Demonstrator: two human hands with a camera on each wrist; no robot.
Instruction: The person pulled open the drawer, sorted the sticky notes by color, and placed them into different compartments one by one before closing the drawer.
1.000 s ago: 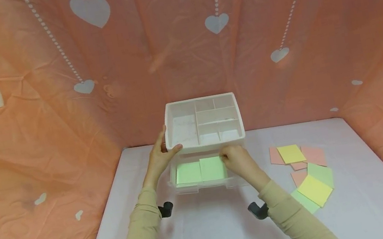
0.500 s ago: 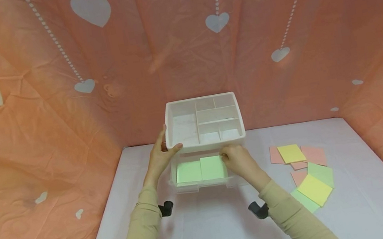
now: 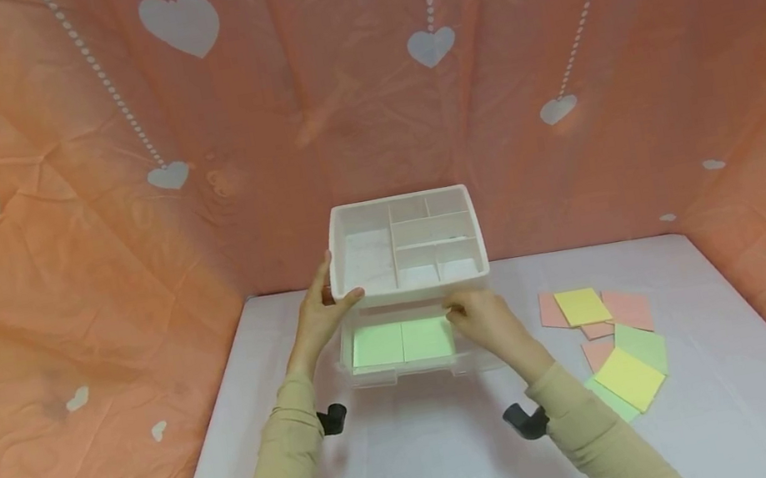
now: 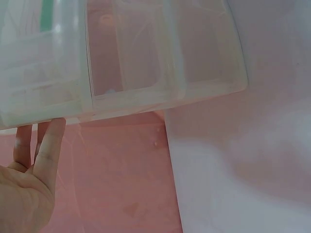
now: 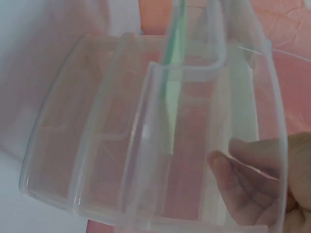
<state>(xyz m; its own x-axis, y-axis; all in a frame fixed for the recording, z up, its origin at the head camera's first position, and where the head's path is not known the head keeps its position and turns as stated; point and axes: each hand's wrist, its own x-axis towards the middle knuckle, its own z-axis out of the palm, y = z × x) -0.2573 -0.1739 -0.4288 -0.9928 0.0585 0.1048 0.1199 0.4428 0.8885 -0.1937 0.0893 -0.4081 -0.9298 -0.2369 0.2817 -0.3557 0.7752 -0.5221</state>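
Observation:
A clear plastic drawer box (image 5: 102, 92) stands at the back of the table, with a white divided tray (image 3: 367, 263) as its top. Its uppermost drawer (image 3: 425, 366) is pulled out. Two green paper squares, a left one (image 3: 377, 346) and a right one (image 3: 427, 339), lie side by side in it. My left hand (image 3: 317, 320) rests on the tray's left front corner, thumb on the front rim, straight fingers against the side. My right hand (image 3: 488, 321) hovers over the drawer's right end, fingers loosely bent, thumb and index tips close with nothing visible between them.
On the table's right lie pink, green and yellow paper squares (image 3: 631, 381) in loose, overlapping groups. An orange cloth with white hearts (image 3: 368, 106) hangs behind and on both sides. Dark wrist mounts (image 3: 525, 421) stick out below the sleeves.
My right hand lets go of the right green paper square and shifts slightly right. That square settles lower, level with the left one. My left hand stays at the tray corner.

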